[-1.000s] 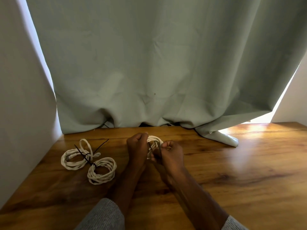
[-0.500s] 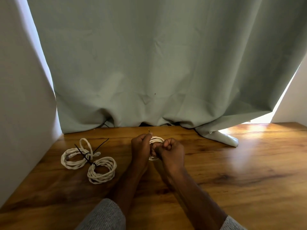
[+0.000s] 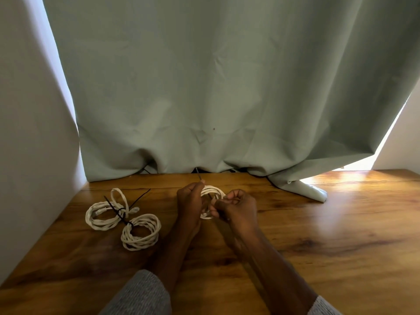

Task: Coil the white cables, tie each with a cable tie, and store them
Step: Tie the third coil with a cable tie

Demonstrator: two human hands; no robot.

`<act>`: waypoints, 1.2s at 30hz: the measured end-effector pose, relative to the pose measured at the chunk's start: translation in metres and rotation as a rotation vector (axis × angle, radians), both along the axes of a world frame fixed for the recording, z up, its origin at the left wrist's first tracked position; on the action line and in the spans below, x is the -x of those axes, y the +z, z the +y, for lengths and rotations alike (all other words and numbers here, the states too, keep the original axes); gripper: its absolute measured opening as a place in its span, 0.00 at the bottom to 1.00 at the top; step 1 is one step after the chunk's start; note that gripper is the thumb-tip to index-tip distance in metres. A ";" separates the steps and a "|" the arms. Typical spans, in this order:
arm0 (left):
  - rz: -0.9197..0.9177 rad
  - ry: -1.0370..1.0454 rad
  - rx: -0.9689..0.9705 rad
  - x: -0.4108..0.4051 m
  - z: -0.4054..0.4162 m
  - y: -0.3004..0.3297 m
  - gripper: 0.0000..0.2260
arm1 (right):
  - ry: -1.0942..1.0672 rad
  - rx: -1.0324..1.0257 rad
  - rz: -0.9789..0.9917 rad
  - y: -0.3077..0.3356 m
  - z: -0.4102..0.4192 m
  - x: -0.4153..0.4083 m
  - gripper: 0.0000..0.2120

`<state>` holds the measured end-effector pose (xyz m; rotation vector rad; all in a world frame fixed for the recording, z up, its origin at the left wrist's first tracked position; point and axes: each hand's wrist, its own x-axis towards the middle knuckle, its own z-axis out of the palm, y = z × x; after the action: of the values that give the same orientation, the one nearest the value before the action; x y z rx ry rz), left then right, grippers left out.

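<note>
I see a glossy varnished wooden table (image 3: pixel 318 235) with visible grain. At ten o'clock lie white cables (image 3: pixel 122 218) with a twisted, matt surface. The curtain (image 3: pixel 227 87) at twelve is matt woven cloth; my sleeve (image 3: pixel 141 294) looks knitted.

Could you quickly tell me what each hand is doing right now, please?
Left hand: pinching the black cable tie tail.
Right hand: gripping the white cable coil.

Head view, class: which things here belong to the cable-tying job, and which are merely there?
Job:
white coil in both hands
black tie, left hand pulling
right hand
two tied coils

Merely there:
curtain
wooden table
</note>
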<state>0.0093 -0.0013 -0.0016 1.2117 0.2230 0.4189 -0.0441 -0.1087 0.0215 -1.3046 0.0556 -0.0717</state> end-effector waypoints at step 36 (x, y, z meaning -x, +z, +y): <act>0.130 -0.573 -0.195 0.021 -0.013 0.004 0.16 | -0.038 0.363 -0.247 -0.004 -0.043 -0.034 0.08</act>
<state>-0.0112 -0.0141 0.0029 1.4309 -0.0610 -0.1411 -0.0105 -0.1513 0.0173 -1.6475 -0.1500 -0.2857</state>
